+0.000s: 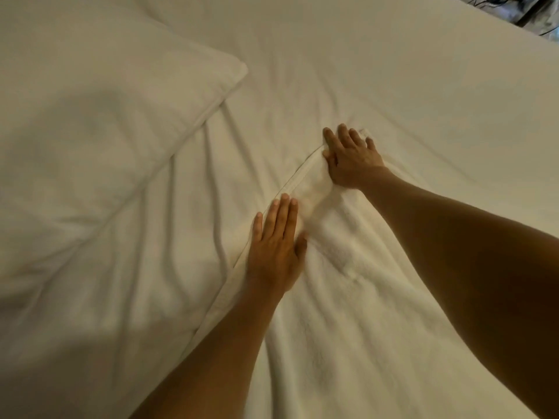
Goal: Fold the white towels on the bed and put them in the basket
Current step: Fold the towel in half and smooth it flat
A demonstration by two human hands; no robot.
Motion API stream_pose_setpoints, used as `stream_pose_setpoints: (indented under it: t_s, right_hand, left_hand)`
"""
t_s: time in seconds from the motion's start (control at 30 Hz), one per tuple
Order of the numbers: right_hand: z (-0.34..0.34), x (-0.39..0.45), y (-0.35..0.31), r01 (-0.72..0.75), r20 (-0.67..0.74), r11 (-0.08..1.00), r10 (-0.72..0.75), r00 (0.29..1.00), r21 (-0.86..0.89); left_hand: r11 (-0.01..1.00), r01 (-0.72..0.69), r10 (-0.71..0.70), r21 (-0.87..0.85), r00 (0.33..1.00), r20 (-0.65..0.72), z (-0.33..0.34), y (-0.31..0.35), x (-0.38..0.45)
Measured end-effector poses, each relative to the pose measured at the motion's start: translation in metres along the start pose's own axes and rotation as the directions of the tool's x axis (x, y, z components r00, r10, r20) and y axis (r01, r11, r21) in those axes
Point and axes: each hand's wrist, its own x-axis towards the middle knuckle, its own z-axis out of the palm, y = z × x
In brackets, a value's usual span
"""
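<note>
1. A wide bed (393,71) fills the room in front of me, its white sheet creased into long wrinkles, with a plump pillow (99,116) lying at the left. A sliver of patterned clutter shows past the far right corner of the mattress; I cannot make out what it is.

2. A white towel (348,297) lies on the sheet, running from the near edge up toward the middle of the bed. Its hemmed left edge shows as a clean line, and the far end looks doubled into a thicker band.

3. The left hand (276,249) rests flat on the towel beside that hem, fingers straight and held together, thumb out to the side.

4. The right hand (351,155) lies farther up at the towel's far end, fingers spread and pressing down on the cloth; it grips nothing that I can see.

5. As I judge it, the job is at an early stage: this towel is being smoothed or creased part-way through its fold, not yet made into a compact bundle.

6. No basket is in sight, nor any other towels, so how many are finished I cannot tell. Completing the fold and carrying it to the basket remain.
</note>
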Motion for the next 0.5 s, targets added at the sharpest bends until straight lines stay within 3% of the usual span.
stream_pose_setpoints:
  t_s: [0.2, 0.5]
  right_hand:
    - [-0.003, -0.031, -0.027, 0.283, 0.050, 0.952, -0.279, 0.959, -0.114]
    - [-0.002, -0.051, -0.067, 0.422, 0.028, 0.891, -0.423, 0.905, -0.166]
  left_hand:
    - [0.995, 0.081, -0.082, -0.054, 0.996, -0.018, -0.018, -0.013, -0.049]
    - [0.959, 0.281, -0.279, 0.025, 0.958, -0.061, -0.028, -0.033, -0.173]
